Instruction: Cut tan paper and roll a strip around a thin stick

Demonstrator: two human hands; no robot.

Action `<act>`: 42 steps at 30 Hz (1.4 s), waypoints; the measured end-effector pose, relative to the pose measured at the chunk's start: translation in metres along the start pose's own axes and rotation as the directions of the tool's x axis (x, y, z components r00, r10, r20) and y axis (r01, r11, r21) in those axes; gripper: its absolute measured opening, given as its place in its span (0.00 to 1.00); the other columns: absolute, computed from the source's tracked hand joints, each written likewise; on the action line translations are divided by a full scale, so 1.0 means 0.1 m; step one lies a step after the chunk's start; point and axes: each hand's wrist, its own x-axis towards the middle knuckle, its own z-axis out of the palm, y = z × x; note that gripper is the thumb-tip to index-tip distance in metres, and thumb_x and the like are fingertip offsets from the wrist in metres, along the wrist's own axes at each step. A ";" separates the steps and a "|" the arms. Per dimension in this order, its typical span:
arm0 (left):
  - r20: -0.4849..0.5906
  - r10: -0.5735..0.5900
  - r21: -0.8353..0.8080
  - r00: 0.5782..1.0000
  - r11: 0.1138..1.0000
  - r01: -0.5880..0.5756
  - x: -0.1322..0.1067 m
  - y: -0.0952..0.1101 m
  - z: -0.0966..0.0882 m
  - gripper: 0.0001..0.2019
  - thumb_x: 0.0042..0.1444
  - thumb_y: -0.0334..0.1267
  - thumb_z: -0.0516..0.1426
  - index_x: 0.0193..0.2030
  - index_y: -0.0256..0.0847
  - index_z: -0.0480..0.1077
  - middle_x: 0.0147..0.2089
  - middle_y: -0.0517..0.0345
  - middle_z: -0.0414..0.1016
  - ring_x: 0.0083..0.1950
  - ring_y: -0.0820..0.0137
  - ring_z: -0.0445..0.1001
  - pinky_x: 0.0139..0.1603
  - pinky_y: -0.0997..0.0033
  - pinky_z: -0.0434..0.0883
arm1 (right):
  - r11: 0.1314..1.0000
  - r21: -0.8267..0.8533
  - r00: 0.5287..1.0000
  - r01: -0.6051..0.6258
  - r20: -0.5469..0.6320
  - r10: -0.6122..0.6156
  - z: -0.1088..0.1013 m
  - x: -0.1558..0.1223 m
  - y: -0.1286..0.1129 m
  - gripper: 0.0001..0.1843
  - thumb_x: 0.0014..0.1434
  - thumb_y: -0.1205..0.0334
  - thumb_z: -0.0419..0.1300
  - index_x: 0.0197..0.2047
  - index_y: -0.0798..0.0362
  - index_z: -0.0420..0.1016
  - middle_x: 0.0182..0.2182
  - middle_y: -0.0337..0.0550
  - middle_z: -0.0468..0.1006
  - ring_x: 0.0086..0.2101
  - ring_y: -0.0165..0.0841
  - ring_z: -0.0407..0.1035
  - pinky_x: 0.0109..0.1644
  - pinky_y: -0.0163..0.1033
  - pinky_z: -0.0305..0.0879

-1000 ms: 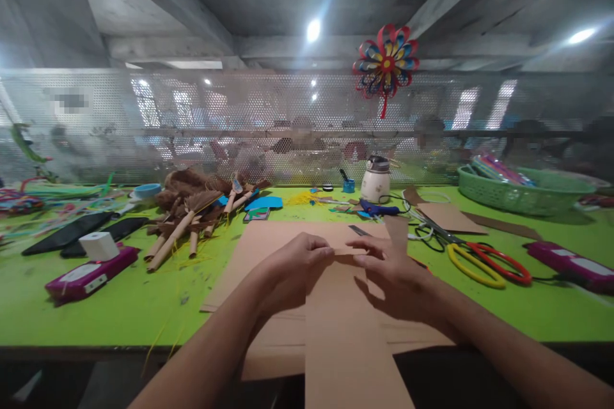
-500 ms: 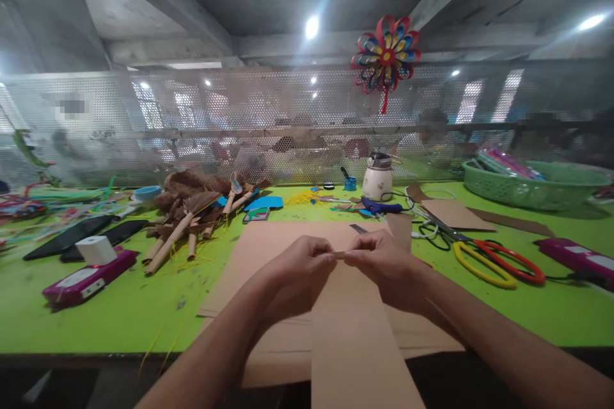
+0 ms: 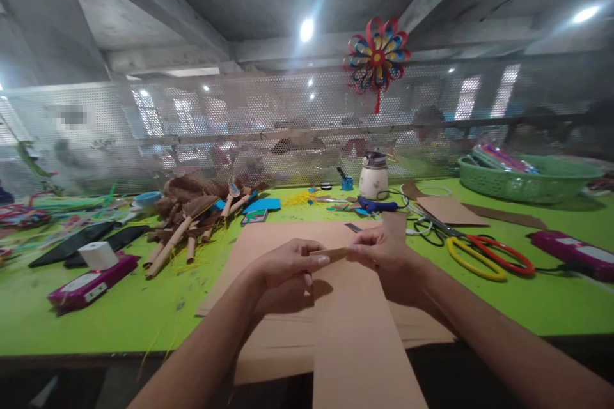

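A long strip of brown kraft paper (image 3: 361,339) runs from between my hands down past the table's front edge. Its far end is turned over into a narrow fold or roll (image 3: 338,254); which of the two I cannot tell. My left hand (image 3: 286,263) pinches the left part of that end between thumb and fingers. At the other side my right hand (image 3: 391,255) grips the right corner with thumb and fingertips. Beneath lie larger brown paper sheets (image 3: 249,249), and a small dark blade-like piece (image 3: 354,227) rests just beyond the right hand.
Scissors (image 3: 477,259) with yellow and red handles lie at right, by a blue glue gun (image 3: 378,206) and cables. Purple power strips (image 3: 93,281) sit on both sides. Brown paper rolls (image 3: 180,236) are heaped at left. Behind stand a cream bottle (image 3: 373,180) and a green basket (image 3: 527,184).
My left hand has shifted slightly left and down, its fingers loosening along the turned end. More of that fold shows between my hands. The view has turned slightly.
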 end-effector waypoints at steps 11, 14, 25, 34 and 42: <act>-0.113 0.141 0.280 0.984 0.954 -0.104 0.01 0.07 0.05 0.18 0.56 0.48 0.53 0.23 0.35 0.66 0.21 0.63 0.63 0.25 0.76 0.60 0.28 0.75 0.59 | 0.964 -0.188 0.978 0.186 -0.056 -0.199 -0.04 -0.01 -0.09 0.08 0.48 0.58 0.64 0.25 0.54 0.80 0.22 0.43 0.77 0.24 0.31 0.67 0.26 0.34 0.59; -0.128 0.212 0.439 0.969 0.888 -0.137 0.02 0.08 0.05 0.18 0.58 0.45 0.51 0.22 0.36 0.65 0.22 0.62 0.63 0.25 0.76 0.60 0.28 0.76 0.58 | 0.963 -0.196 0.977 0.185 -0.071 -0.202 -0.06 0.00 -0.07 0.08 0.49 0.58 0.64 0.26 0.54 0.80 0.22 0.43 0.78 0.24 0.31 0.68 0.26 0.35 0.61; -0.123 0.223 0.415 0.967 0.896 -0.154 0.07 0.07 0.08 0.15 0.53 0.45 0.52 0.23 0.37 0.65 0.22 0.63 0.59 0.25 0.76 0.56 0.25 0.77 0.54 | 0.982 -0.136 0.982 0.134 -0.113 -0.150 0.04 -0.04 -0.03 0.09 0.49 0.57 0.65 0.25 0.54 0.78 0.22 0.41 0.75 0.23 0.30 0.65 0.26 0.33 0.58; -0.245 0.202 0.456 0.948 0.887 -0.071 0.14 0.03 0.18 0.13 0.52 0.41 0.49 0.21 0.37 0.62 0.21 0.64 0.53 0.25 0.76 0.53 0.23 0.77 0.50 | 1.000 0.023 0.999 -0.014 -0.032 0.015 0.20 -0.11 -0.10 0.10 0.50 0.58 0.64 0.25 0.56 0.74 0.19 0.36 0.69 0.21 0.25 0.58 0.23 0.32 0.50; -0.331 0.298 0.608 0.895 0.793 -0.040 0.08 -0.07 0.23 0.14 0.54 0.42 0.48 0.24 0.36 0.64 0.22 0.64 0.58 0.25 0.76 0.54 0.22 0.76 0.51 | 0.977 0.187 0.994 -0.105 0.056 0.096 0.16 -0.04 0.02 0.14 0.47 0.56 0.67 0.23 0.56 0.69 0.15 0.30 0.58 0.18 0.22 0.49 0.22 0.32 0.44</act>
